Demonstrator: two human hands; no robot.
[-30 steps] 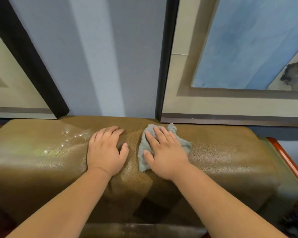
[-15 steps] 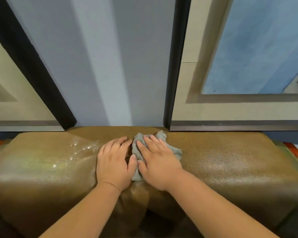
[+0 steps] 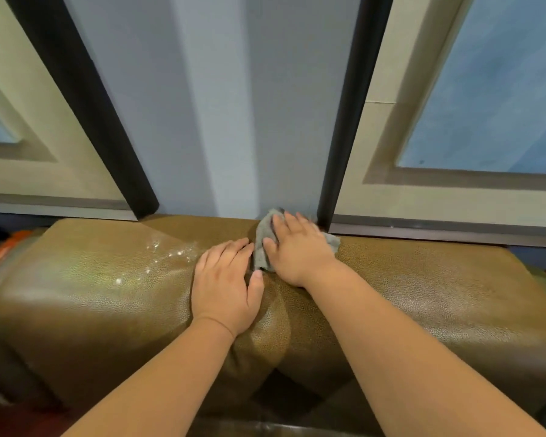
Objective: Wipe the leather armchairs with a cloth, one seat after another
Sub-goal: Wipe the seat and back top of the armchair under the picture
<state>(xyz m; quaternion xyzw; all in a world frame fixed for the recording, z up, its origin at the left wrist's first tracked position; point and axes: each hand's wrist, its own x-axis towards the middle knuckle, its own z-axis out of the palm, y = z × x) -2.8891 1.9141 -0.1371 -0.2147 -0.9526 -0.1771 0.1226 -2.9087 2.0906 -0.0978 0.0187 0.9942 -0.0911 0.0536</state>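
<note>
The olive-brown leather backrest (image 3: 423,294) of the armchair fills the lower half of the head view. My right hand (image 3: 297,247) lies flat with straight fingers on a grey cloth (image 3: 260,247) and presses it onto the top of the backrest, close to the wall. My left hand (image 3: 224,285) rests flat on the leather just left of the cloth, its thumb near the cloth's lower edge. Shiny wet specks (image 3: 171,253) mark the leather to the left of my left hand.
A grey wall (image 3: 234,105) rises right behind the backrest. Two large pictures with dark frames, one at the left (image 3: 85,99) and one at the right (image 3: 347,121), hang against it. An orange-red wooden edge (image 3: 0,257) shows at the far left.
My right hand has pushed the cloth away from me, up to the rear edge of the backrest by the wall. My left hand stays flat beside it. The view has tilted slightly.
</note>
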